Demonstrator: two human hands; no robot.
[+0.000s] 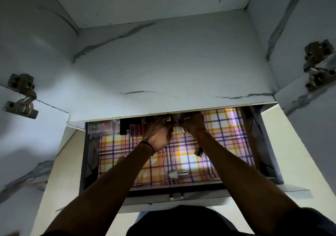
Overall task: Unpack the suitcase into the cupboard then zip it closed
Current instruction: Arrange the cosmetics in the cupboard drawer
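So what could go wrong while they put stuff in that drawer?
The left hand and right hand work close beside the row of small upright bottles at the back of the drawer, so a nudge might topple them. The shelf edge hides the fingertips, so a small item could slip unseen. Loose pieces on the checked liner might roll about.

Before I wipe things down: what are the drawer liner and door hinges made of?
Drawer liner: looks like glossy plastic or coated paper, its plaid print glaring under light. Door hinges: evidently metal, a dull silvery sheen with visible screws.
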